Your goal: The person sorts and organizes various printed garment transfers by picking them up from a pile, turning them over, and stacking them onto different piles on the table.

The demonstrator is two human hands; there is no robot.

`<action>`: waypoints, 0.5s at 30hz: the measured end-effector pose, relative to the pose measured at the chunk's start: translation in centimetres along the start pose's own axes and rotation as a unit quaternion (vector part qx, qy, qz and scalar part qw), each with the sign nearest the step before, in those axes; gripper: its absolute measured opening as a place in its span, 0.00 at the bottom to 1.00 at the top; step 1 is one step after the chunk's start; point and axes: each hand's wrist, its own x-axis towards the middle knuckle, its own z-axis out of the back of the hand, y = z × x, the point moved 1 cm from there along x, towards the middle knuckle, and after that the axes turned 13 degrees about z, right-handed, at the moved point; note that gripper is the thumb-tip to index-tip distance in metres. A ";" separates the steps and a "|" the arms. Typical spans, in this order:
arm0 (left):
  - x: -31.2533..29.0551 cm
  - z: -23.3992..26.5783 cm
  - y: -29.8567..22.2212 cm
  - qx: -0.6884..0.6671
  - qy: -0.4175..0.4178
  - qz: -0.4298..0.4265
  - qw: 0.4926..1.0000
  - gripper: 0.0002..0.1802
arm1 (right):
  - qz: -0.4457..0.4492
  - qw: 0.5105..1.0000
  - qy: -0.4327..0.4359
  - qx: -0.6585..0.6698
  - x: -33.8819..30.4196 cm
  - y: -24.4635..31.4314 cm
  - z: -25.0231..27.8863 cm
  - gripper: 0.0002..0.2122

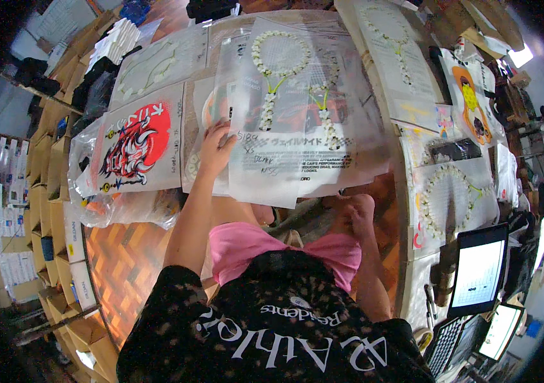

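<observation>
right hand (360,210) closest in, fingers curled together into loose fist, holding nothing, low by table (387,191) edge. left hand (215,148) further out, fingers spread flat on clear sleeve (297,115) holding flower garland, sleeve runs up-right from fingertips, long axis away. red mask print (136,143) just left.

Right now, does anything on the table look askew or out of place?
The clear plastic bag with a white flower garland lies tilted across other sheets under the left hand. At the left edge, crumpled clear plastic hangs off the table below the red mask print. Nothing looks spilled or damaged.
</observation>
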 end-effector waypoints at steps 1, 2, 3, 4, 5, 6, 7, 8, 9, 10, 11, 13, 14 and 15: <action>0.0 0.2 -0.3 0.001 -0.001 -0.008 1.000 0.15 | 0.011 0.996 0.062 -0.065 0.8 1.0 -0.1 0.07; 0.0 0.3 0.0 0.004 -0.004 -0.008 1.000 0.15 | -0.010 0.995 0.093 -0.045 1.6 3.1 -1.0 0.08; -0.1 0.4 0.4 0.007 -0.007 -0.006 1.000 0.14 | -0.033 0.991 0.123 -0.027 2.4 5.1 -1.8 0.09; -0.2 0.2 0.8 0.009 -0.007 -0.004 1.000 0.14 | -0.089 0.986 0.117 0.075 2.8 7.8 -3.6 0.11; -0.3 0.1 0.8 -0.006 -0.002 0.009 1.000 0.14 | -0.116 0.978 0.114 0.128 3.5 10.2 -4.8 0.12; -0.4 0.2 0.4 -0.020 0.002 0.024 1.000 0.14 | -0.143 0.967 0.108 0.178 4.2 12.7 -6.0 0.14; -0.4 0.5 -0.1 -0.032 0.007 0.037 0.999 0.14 | -0.141 0.968 0.105 0.180 5.3 15.1 -6.7 0.15; -0.5 0.7 -0.8 -0.030 0.014 0.056 0.998 0.14 | -0.138 0.969 0.099 0.181 6.1 16.5 -7.3 0.17; -0.6 0.9 -1.6 -0.028 0.020 0.074 0.997 0.14 | -0.135 0.968 0.106 0.181 6.6 17.2 -7.9 0.17; -0.7 1.1 -1.9 -0.025 0.026 0.092 0.995 0.14 | -0.132 0.968 0.113 0.182 7.0 17.7 -8.5 0.17; -1.2 1.1 -1.7 -0.012 0.022 0.075 0.997 0.15 | -0.129 0.967 0.122 0.182 7.2 18.0 -9.0 0.18; -2.4 1.2 -1.1 0.014 0.016 0.042 0.999 0.15 | -0.141 0.970 0.117 0.162 7.6 17.9 -9.9 0.16; -2.9 1.4 -1.6 0.015 0.014 0.040 0.999 0.16 | -0.149 0.970 0.114 0.152 7.6 17.6 -10.1 0.16; -3.3 1.7 -2.8 0.015 0.015 0.036 0.999 0.16 | -0.132 0.975 0.103 0.144 7.5 16.5 -10.2 0.15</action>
